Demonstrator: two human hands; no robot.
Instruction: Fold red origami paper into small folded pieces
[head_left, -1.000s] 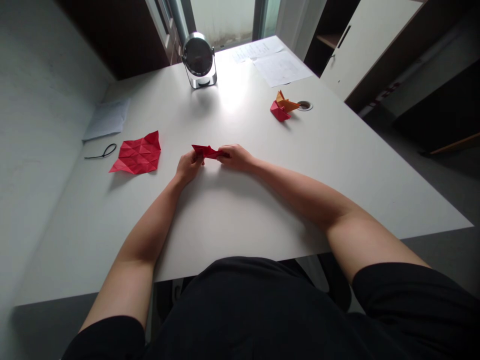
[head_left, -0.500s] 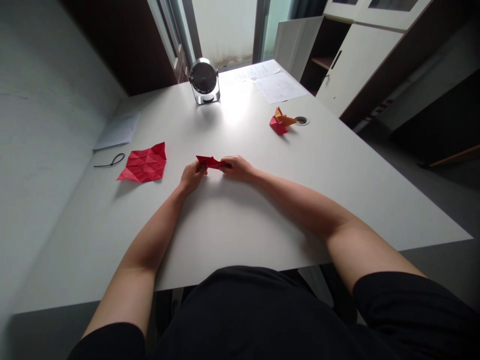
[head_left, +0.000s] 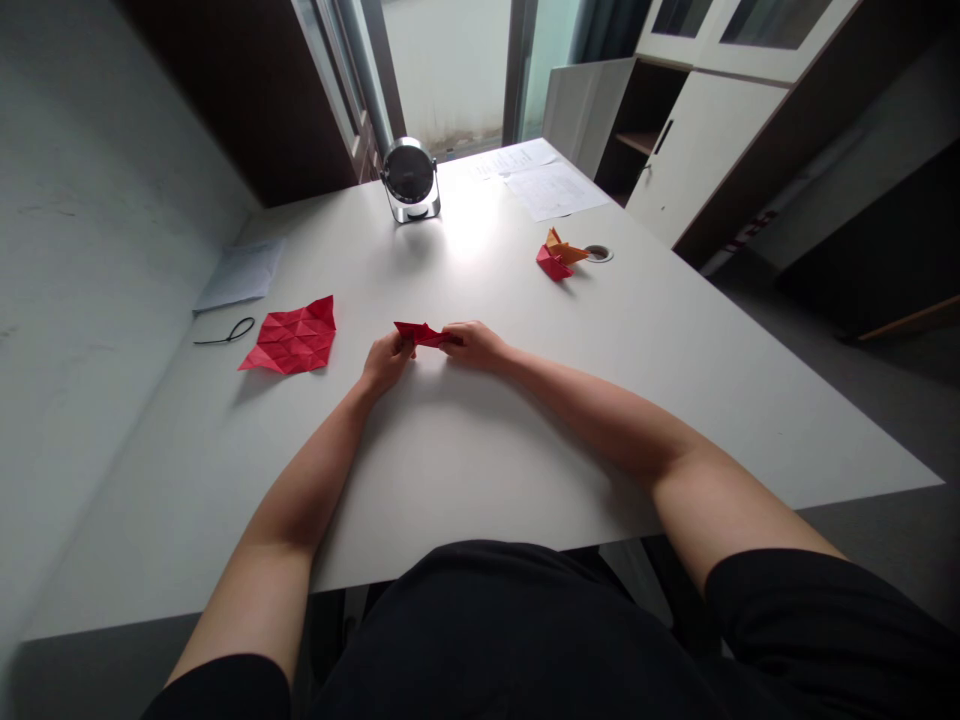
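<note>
Now the view tips up slightly, yet the grip holds: left hand (head_left: 385,362) and right hand (head_left: 480,346) stay clamped on the folded red paper (head_left: 427,335), 1 piece between them over the table (head_left: 480,460), its shaping seemingly barely advanced.

We wear a black shirt (head_left: 487,640), its cloth dark and plain across the front. The left sleeve (head_left: 225,688) and right sleeve (head_left: 802,615) are short and black too, each ending above the elbow in a curved hem, and we make out faint folds on the right one. Below them our left arm (head_left: 289,505) and right arm (head_left: 600,415) are bare.
</note>
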